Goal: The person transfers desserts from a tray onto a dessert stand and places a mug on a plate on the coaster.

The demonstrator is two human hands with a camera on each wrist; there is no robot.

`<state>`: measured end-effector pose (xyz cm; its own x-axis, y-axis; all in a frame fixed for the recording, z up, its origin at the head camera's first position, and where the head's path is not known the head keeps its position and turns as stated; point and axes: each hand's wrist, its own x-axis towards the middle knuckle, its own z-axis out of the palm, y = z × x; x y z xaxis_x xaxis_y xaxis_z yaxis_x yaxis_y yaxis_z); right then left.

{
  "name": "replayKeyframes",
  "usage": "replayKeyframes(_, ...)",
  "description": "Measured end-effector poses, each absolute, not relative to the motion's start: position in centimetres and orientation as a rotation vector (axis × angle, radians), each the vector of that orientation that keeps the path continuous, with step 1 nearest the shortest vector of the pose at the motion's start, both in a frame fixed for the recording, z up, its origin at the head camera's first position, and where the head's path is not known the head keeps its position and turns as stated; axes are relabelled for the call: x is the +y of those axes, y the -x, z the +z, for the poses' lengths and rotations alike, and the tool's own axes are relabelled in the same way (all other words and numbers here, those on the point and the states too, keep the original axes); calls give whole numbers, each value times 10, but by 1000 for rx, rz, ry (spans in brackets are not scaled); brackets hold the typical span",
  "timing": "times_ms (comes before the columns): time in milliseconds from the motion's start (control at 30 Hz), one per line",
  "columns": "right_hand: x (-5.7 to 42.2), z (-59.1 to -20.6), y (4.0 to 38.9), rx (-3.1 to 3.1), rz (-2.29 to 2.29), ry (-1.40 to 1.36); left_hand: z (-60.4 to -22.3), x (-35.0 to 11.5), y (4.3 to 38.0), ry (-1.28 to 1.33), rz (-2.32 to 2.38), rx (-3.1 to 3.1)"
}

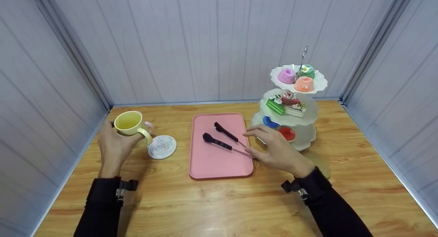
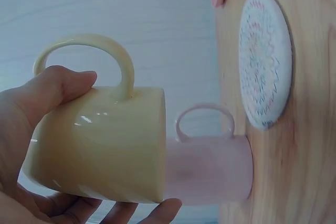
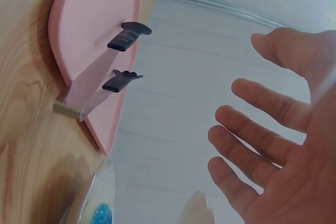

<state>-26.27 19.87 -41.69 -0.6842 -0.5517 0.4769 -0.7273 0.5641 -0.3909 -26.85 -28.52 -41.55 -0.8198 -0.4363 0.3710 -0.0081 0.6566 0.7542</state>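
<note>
My left hand (image 1: 114, 146) grips a yellow mug (image 1: 129, 123) by its body, its mouth facing up and thumb by the handle. Just beneath or behind it, a pink mug (image 2: 210, 169) stands on the table; whether the two touch I cannot tell. To the right of them lies a white patterned coaster (image 1: 162, 147). Over the right edge of a pink tray (image 1: 219, 166), my right hand (image 1: 277, 151) hovers with fingers spread, holding nothing in the right wrist view. Metal tongs with black tips (image 1: 217, 142) lie on the tray, their bend reaching past its edge.
A three-tier cake stand (image 1: 309, 108) rises close to the right hand, bearing several toy cakes and two ring-shaped doughnuts. Partly behind the right wrist lies a beige round coaster (image 1: 320, 163). Grey panel walls (image 1: 219, 45) enclose the wooden table (image 1: 205, 209) at the back and sides.
</note>
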Motion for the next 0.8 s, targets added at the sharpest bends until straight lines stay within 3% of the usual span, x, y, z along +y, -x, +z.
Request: replayKeyframes(800, 160, -419, 260, -2460, 891, -1181, -409, -226, 258, -58, -1121, -2342)
